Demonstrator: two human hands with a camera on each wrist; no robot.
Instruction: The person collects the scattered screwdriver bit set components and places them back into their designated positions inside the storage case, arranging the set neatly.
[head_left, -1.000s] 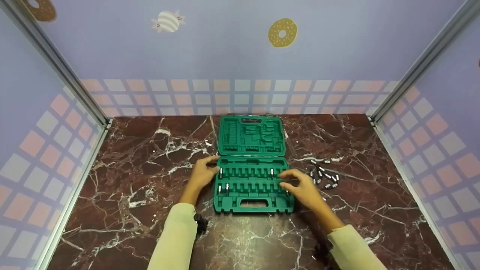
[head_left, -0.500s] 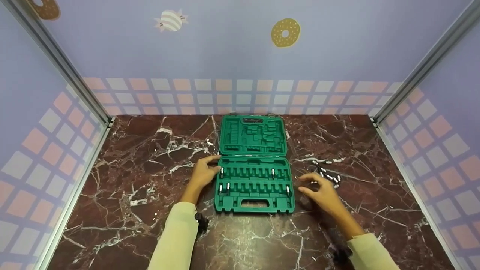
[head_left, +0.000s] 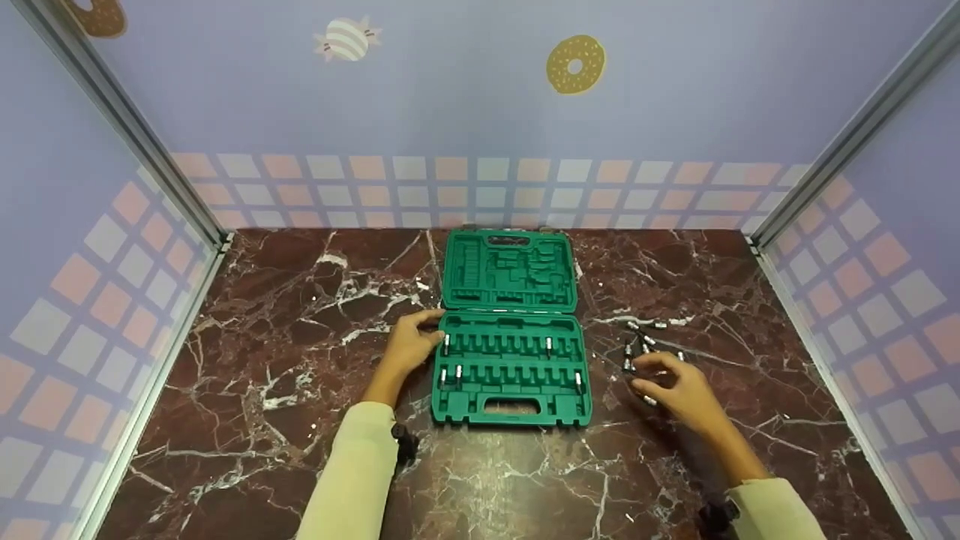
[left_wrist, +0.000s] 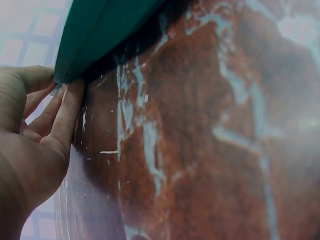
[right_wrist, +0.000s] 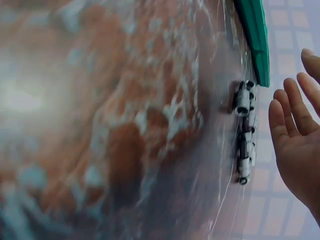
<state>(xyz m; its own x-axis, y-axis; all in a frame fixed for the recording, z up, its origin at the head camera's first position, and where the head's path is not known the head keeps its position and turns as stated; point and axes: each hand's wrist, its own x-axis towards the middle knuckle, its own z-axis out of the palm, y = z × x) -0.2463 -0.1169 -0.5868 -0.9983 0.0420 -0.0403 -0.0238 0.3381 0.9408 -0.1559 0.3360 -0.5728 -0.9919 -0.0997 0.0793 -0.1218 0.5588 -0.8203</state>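
Observation:
An open green plastic case [head_left: 510, 388] lies on the table with several silver socket bits [head_left: 578, 381] upright in its slots. My left hand [head_left: 409, 345] rests against the case's left side; in the left wrist view its nearly straight fingers [left_wrist: 65, 117] touch the case edge [left_wrist: 75, 60]. To the right of the case, my right hand [head_left: 679, 386] hovers over a pile of loose socket bits [head_left: 628, 354], partly hiding them. In the right wrist view that hand [right_wrist: 300, 140] has spread fingers, holds nothing and is apart from the silver-and-black bits [right_wrist: 243, 102].
The lid [head_left: 510, 259] lies back, its moulded recesses facing up. Brown marbled table [head_left: 300, 390] spreads around the case. A patterned wall [head_left: 465, 97] closes off the back, with side walls [head_left: 892, 262] at left and right.
My right hand has drawn away from the right edge of the case and moved right to the loose socket bits. My left hand stays at the case's left side.

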